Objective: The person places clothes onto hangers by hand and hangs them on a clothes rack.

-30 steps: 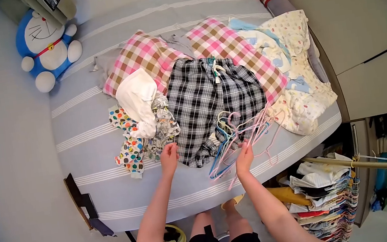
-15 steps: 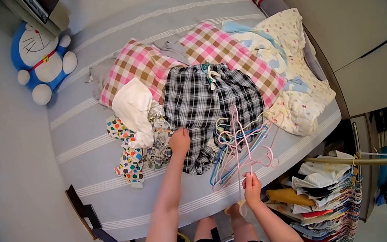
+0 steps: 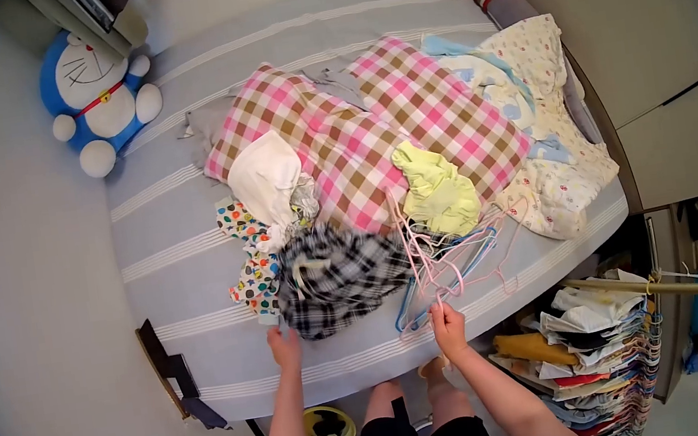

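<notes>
The right hand (image 3: 448, 329), to the right of the black-and-white plaid shorts (image 3: 341, 277), has its fingers closed on a pink hanger (image 3: 439, 296). The left hand (image 3: 284, 348) is at the shorts' near left corner; whether it grips the cloth cannot be told. The shorts lie bunched on the striped bed (image 3: 209, 362). To their right is a pile of pink and blue hangers (image 3: 486, 250); to their left, a dotted garment (image 3: 256, 281). Beyond the shorts lie a white garment (image 3: 265, 176), pink-and-brown checked bedding (image 3: 350, 160) and, farther right, a yellow-green garment (image 3: 438, 187).
</notes>
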`<move>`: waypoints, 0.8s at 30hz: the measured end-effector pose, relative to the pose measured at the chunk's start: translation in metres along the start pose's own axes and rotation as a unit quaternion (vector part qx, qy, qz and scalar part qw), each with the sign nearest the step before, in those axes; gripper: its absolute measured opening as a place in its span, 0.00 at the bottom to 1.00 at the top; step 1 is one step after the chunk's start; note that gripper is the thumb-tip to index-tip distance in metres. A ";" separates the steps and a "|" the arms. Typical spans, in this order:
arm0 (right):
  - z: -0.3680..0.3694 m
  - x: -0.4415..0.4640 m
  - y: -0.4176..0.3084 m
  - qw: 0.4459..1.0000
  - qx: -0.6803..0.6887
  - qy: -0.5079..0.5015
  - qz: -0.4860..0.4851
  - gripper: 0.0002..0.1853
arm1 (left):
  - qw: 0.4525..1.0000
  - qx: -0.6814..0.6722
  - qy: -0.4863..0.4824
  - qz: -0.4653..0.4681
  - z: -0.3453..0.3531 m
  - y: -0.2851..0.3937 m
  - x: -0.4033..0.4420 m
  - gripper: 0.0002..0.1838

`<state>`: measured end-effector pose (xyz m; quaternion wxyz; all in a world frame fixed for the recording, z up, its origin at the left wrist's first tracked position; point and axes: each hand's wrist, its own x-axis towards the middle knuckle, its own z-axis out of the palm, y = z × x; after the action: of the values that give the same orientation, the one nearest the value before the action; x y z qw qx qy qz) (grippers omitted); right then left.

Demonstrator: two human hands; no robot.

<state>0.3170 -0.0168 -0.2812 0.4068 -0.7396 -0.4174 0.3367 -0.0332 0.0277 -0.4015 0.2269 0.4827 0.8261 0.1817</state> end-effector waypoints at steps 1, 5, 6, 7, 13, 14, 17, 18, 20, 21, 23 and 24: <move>0.005 0.001 -0.002 1.000 -0.005 0.003 -0.012 0.12 | 0.999 0.004 0.014 0.038 0.009 0.014 0.005 0.22; 0.015 0.004 -0.014 0.999 -0.021 0.009 -0.033 0.07 | 0.981 0.013 0.016 0.192 0.020 0.103 0.046 0.38; 0.016 0.004 -0.018 0.999 -0.022 0.014 -0.039 0.07 | 0.974 0.047 -0.024 0.219 0.023 0.120 0.057 0.43; 0.015 0.003 -0.022 0.999 -0.022 0.020 -0.045 0.07 | 0.964 0.082 -0.065 0.245 0.028 0.130 0.065 0.48; -0.001 -0.018 -0.020 0.997 -0.032 0.037 -0.059 0.06 | 0.855 0.282 -0.387 0.199 0.065 0.124 0.040 0.65; -0.005 -0.023 -0.019 0.997 -0.032 0.040 -0.060 0.06 | 0.810 0.355 -0.428 0.187 0.057 0.127 0.025 0.65; -0.019 -0.039 -0.018 0.999 -0.043 0.022 -0.006 0.06 | 0.784 0.423 -0.433 0.137 0.061 0.094 -0.010 0.46; -0.023 -0.043 -0.016 0.999 -0.041 0.025 -0.006 0.06 | 0.800 0.405 -0.424 0.128 0.077 0.061 -0.010 0.39; -0.031 -0.050 -0.013 0.999 -0.037 0.031 -0.008 0.06 | 0.886 0.310 -0.336 0.068 0.074 0.040 -0.012 0.27; -0.034 -0.054 -0.012 0.998 -0.041 0.036 -0.006 0.07 | 0.941 0.228 -0.251 0.017 0.055 0.042 -0.018 0.22; -0.041 -0.058 -0.015 0.998 -0.045 0.048 -0.006 0.07 | 0.995 0.043 -0.062 -0.068 0.030 0.046 -0.010 0.18; -0.043 -0.059 -0.016 0.998 -0.046 0.047 -0.005 0.08 | 0.993 -0.057 0.035 -0.101 0.018 0.048 0.000 0.19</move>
<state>0.3224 -0.0784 -0.2381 0.3930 -0.7703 -0.4165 0.2805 0.0113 0.0515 -0.3917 0.2417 0.3765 0.8664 0.2216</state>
